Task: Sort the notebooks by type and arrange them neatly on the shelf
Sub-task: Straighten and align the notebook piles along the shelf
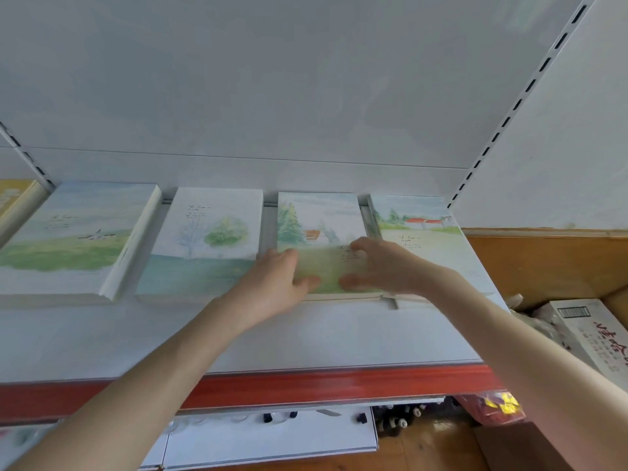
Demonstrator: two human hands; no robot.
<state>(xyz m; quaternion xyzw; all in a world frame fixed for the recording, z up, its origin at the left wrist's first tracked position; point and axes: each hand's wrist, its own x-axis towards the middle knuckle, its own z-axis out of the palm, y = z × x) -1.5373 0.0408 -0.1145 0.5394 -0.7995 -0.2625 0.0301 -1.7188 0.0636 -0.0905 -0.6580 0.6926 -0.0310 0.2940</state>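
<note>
Left hand (275, 282) and right hand (384, 266) press, fingers spread, on the third notebook (317, 229) on the shelf (306, 334) — probably squaring it; next, align its edges with neighbours.

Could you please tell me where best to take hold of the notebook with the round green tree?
Take the green-tree notebook by its near short edge, coming from the open front of the shelf. It lies flat, far edge at the back panel, with neighbouring notebooks close on both sides, so probably only that edge leaves room: thumb on the cover, fingers beneath.
</note>
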